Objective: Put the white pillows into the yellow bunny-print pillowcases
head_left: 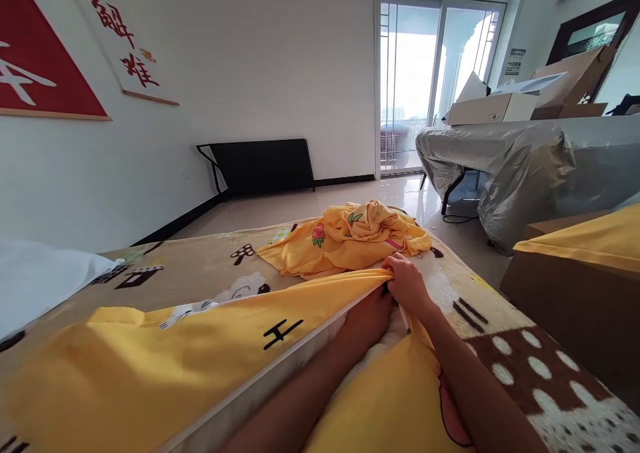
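Observation:
A yellow pillowcase (165, 366) lies across a patterned tan blanket (200, 270) in front of me. My left hand (367, 316) reaches inside its open end, with the fingers hidden under the cloth. My right hand (407, 283) is closed, pinching the upper edge of the pillowcase opening. A white pillow (385, 340) shows a little inside the opening between my arms. A crumpled heap of yellow cloth (350, 236) with fruit prints lies just beyond my hands.
A white pillow (40, 273) lies at the left. A brown box (570, 293) with yellow cloth on top stands at the right. Behind it a table under grey plastic sheeting (525, 160) carries cardboard boxes (493, 106). A black panel (260, 166) leans on the far wall.

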Demonstrator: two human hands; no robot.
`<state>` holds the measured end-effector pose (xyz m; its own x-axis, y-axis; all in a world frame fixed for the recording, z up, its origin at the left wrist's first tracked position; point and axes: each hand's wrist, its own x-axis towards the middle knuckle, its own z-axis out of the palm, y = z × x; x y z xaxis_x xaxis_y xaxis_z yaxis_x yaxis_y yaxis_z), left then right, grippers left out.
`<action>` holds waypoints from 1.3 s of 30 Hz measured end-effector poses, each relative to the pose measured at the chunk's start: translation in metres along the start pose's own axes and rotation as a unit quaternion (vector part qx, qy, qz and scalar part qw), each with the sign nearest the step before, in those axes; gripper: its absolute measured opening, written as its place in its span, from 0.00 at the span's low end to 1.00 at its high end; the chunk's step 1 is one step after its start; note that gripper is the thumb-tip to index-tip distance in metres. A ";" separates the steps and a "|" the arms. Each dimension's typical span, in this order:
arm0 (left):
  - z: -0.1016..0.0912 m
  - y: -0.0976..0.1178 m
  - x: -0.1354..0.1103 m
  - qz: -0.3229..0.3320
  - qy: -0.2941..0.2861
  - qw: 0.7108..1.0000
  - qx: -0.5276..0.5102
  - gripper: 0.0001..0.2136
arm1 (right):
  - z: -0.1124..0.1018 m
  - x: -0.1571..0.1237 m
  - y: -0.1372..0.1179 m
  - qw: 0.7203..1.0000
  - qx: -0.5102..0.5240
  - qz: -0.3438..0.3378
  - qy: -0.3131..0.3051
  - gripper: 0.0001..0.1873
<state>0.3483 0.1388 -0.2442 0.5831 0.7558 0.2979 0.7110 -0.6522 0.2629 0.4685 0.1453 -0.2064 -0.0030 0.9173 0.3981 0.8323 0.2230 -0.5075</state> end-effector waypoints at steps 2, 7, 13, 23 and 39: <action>0.000 -0.003 0.000 -0.001 -0.002 1.000 -0.011 0.19 | 0.001 0.000 0.001 1.000 0.002 0.002 0.004 0.15; -0.004 -0.007 0.004 -0.025 0.025 0.998 -0.051 0.18 | 0.004 0.002 0.004 0.999 0.036 -0.010 -0.001 0.16; -0.005 -0.010 0.003 -0.095 0.088 0.990 -0.065 0.18 | 0.004 0.004 0.004 0.998 0.060 -0.015 0.016 0.17; -0.013 -0.004 0.001 -0.030 0.074 0.994 -0.080 0.22 | 0.001 0.006 0.011 0.997 0.078 -0.002 0.016 0.19; -0.015 0.001 -0.005 -0.008 0.026 0.997 -0.076 0.18 | -0.004 0.008 0.013 0.995 0.097 -0.020 0.031 0.17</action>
<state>0.3401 0.1330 -0.2315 0.5477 0.7648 0.3392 0.6499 -0.6442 0.4032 0.4816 0.1545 -0.2073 0.0052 0.8857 0.4642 0.7093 0.3239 -0.6261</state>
